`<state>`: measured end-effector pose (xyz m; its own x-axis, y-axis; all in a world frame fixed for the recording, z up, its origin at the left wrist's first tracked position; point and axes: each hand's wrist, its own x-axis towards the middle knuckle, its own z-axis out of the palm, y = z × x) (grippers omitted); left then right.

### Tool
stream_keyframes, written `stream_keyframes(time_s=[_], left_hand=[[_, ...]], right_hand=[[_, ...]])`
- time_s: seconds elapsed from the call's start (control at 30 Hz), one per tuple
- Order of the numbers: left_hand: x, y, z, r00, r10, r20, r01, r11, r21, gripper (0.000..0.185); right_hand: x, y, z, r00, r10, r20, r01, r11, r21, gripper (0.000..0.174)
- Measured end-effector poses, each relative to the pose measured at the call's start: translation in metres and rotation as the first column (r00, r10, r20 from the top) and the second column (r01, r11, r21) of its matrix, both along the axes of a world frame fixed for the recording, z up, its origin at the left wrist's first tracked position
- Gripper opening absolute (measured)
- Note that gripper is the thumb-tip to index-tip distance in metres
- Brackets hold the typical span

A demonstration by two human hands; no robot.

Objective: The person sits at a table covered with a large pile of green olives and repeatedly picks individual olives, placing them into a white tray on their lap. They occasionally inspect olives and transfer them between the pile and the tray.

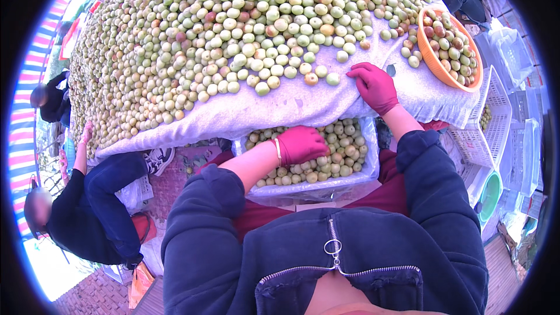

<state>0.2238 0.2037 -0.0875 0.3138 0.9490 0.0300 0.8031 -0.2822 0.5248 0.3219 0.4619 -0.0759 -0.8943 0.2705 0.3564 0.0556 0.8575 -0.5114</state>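
Note:
Both my hands wear pink-red gloves. My left hand (302, 145) is curled, palm down, over the jujubes (334, 157) in a plastic-lined crate (369, 175) between my knees. Its fingertips and palm are hidden, so whether it grips a fruit is unclear. On the pale cloth (302, 100) ahead, my right hand (374, 87) reaches leftward with bent fingers, just right of the nearest green jujube (333, 79). No fruit shows in it. A great heap of green and reddish jujubes (245, 22) covers the cloth beyond.
An orange basket (437, 68) of redder jujubes stands at the right edge of the cloth. White plastic crates (474, 144) and a green tub (490, 194) are on my right. To the left sits a person (83, 223) with gloved hands at the heap; another person (57, 98) is farther off.

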Motion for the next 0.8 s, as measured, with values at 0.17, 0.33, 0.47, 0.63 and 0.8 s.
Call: stream_keyframes(time_s=[0.17,0.33,0.47,0.63,0.8], left_hand=[[-0.084,0.047,0.031,0.821,0.446,0.355,-0.548,0.791,0.273,0.03],[-0.158,0.094,0.031,0.56,0.828,-0.046,-0.761,0.535,0.367,0.041],[-0.157,0.108,0.01,0.52,0.837,-0.168,-0.786,0.547,0.29,0.032],[-0.155,0.099,0.025,0.617,0.774,0.14,-0.768,0.555,0.32,0.022],[-0.082,0.061,0.036,0.859,0.496,0.125,-0.512,0.84,0.18,0.017]], right_hand=[[0.0,0.0,0.0,1.0,0.007,-0.005,-0.007,1.0,-0.021,0.017],[0.0,0.0,0.001,1.0,0.006,0.004,-0.006,1.0,-0.006,0.018],[-0.001,0.0,0.001,1.0,0.011,-0.008,-0.011,1.0,-0.003,0.018],[0.0,0.0,0.0,1.0,0.016,-0.006,-0.016,1.0,-0.019,0.018],[0.0,0.001,0.001,0.999,0.029,-0.031,-0.029,1.0,0.002,0.017]])
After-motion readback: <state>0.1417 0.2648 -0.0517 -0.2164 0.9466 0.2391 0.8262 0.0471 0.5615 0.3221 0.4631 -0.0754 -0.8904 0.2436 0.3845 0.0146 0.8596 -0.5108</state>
